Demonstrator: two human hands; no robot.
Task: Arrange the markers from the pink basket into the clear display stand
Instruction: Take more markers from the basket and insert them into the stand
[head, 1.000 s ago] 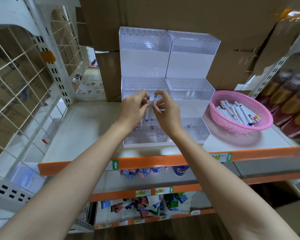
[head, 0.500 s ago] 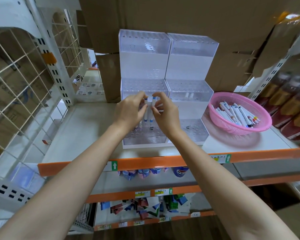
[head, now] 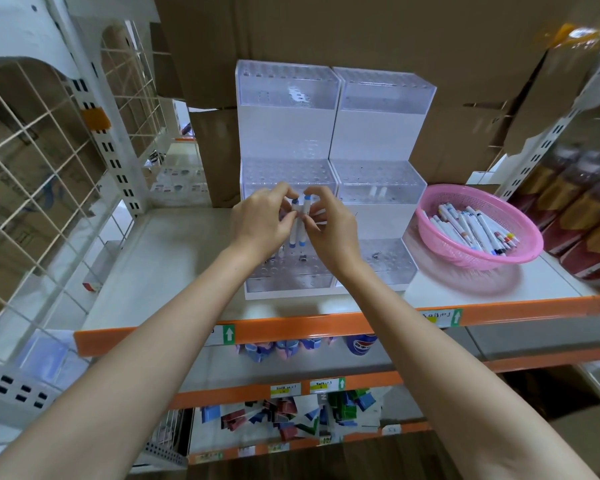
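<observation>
The left grip [head: 260,220] and right grip [head: 329,226] meet fingertip to fingertip, together pinching a pair of blue-capped markers [head: 298,230] that stand upright side by side between them. The left fingers curl round the nearer marker and the right thumb and forefinger close on the other's cap. Directly below the grips is the lowest tier of the clear display stand [head: 284,95]; whether the marker tips are seated in its holes cannot be told. Compared with half a second ago, both grips and the pair sit in almost the same spot, with the markers just as upright. Well to the right of the right grip, the pink basket [head: 529,245] rests on the shelf [head: 174,265], its loose markers [head: 465,226] lying as before.
</observation>
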